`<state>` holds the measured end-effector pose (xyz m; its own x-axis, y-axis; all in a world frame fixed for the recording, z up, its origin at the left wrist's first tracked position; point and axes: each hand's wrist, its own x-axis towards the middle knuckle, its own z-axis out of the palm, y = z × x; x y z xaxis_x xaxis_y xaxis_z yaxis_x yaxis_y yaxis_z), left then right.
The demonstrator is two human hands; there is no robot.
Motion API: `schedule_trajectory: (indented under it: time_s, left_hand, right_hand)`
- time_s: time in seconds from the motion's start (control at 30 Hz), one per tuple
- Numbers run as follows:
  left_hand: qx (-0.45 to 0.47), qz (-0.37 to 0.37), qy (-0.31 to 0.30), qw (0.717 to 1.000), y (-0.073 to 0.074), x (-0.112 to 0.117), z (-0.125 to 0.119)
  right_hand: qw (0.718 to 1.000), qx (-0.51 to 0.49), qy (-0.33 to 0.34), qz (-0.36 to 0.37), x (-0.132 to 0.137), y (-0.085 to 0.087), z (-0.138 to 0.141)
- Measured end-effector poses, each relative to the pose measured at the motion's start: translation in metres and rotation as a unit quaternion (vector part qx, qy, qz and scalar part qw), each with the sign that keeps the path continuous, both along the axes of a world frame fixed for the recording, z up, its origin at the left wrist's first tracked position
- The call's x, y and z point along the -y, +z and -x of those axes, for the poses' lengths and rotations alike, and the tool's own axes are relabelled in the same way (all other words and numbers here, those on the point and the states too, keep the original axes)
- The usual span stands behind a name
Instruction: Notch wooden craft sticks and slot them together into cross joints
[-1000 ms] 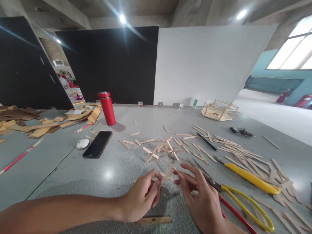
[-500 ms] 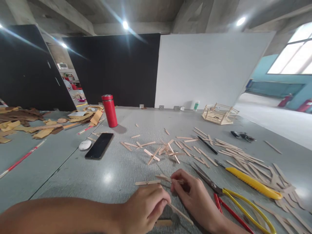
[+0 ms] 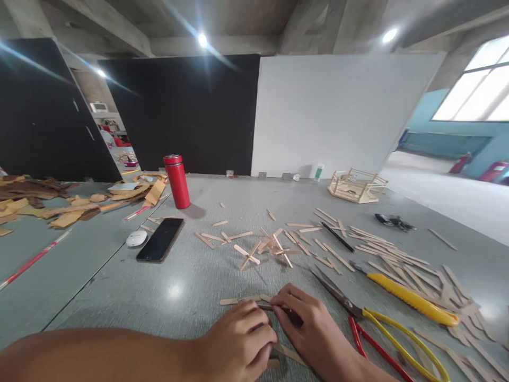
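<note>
A careless sweep could bring your right hand [image 3: 305, 319] against the yellow-handled scissors [image 3: 353, 309] lying open beside it. Low over the desk [image 3: 199, 281], that hand, tilted inward, pinches a thin craft stick [image 3: 265, 306]; your left hand [image 3: 240, 339] curls palm-down alongside, its grip impossible to tell.

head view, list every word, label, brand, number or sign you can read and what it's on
No readable text anywhere.
Small bottle at the back: green patch, too small and blurred to read.
White case: faint mark, too small to read.
Red flask: no lettering shows.
Phone: dark screen, no text shows.
</note>
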<state>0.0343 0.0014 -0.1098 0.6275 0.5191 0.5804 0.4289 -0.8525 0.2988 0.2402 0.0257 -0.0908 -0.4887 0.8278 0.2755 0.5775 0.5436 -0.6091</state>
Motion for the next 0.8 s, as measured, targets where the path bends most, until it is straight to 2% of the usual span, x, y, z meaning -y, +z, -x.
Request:
schedule_trajectory:
  time_s: [0.07, 0.13, 0.2, 0.27, 0.37, 0.43, 0.5, 0.6, 0.7, 0.8]
  left_hand:
    - [-0.004, 0.004, 0.017, 1.000, 0.004, 0.002, 0.000]
    - [-0.014, 0.008, 0.049, 0.999, 0.015, -0.001, 0.004]
    - [-0.034, 0.012, 0.106, 0.994, 0.033, -0.013, 0.012]
    - [-0.062, 0.019, 0.197, 0.978, 0.055, -0.035, 0.029]
    - [-0.117, 0.051, 0.356, 0.926, 0.085, -0.077, 0.067]
    - [-0.158, 0.085, 0.445, 0.878, 0.094, -0.105, 0.097]
    - [-0.202, 0.128, 0.497, 0.834, 0.095, -0.129, 0.125]
    - [-0.257, 0.201, 0.528, 0.784, 0.084, -0.156, 0.158]
    - [-0.289, 0.250, 0.536, 0.753, 0.071, -0.174, 0.177]
    - [-0.306, 0.270, 0.538, 0.738, 0.063, -0.182, 0.184]
  right_hand:
    - [1.000, 0.003, 0.001, -0.003, 0.000, 0.000, 0.000]
    - [1.000, 0.007, 0.000, -0.007, 0.001, 0.000, 0.000]
    - [1.000, 0.012, 0.000, -0.010, 0.002, 0.001, 0.000]
    - [1.000, 0.017, -0.001, -0.013, 0.002, 0.001, 0.000]
    - [1.000, 0.023, -0.002, -0.017, 0.002, 0.001, 0.000]
    - [0.999, 0.027, -0.003, -0.019, 0.002, 0.000, -0.001]
    - [0.999, 0.030, -0.003, -0.021, 0.002, -0.001, -0.001]
    - [0.999, 0.036, -0.002, -0.023, 0.003, 0.000, -0.001]
    - [0.999, 0.043, -0.001, -0.023, 0.004, 0.002, 0.000]
    - [0.999, 0.048, -0.002, -0.023, 0.004, 0.004, 0.000]
